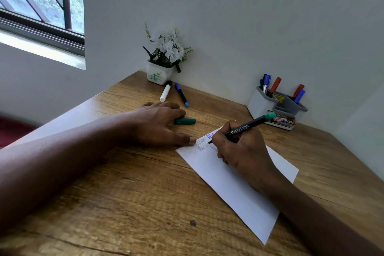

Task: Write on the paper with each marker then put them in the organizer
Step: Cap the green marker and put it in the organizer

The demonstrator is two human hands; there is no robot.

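paper [239, 185]: flat white sheet on our woodgrain desk [124, 193]; scribbles near its top corner
right hand [245, 151]: fingers pinched round slim black marker [241, 129], tip touching paper
left hand [160, 124]: spread flat; teal cap [186, 121] at its 3 o'clock
organizer [270, 104]: grey plastic, 1 o'clock

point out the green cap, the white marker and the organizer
green cap [185, 121], head view, middle of the cap lying on the table.
white marker [165, 93], head view, middle of its white barrel.
organizer [260, 106], head view, front wall of its left compartment.
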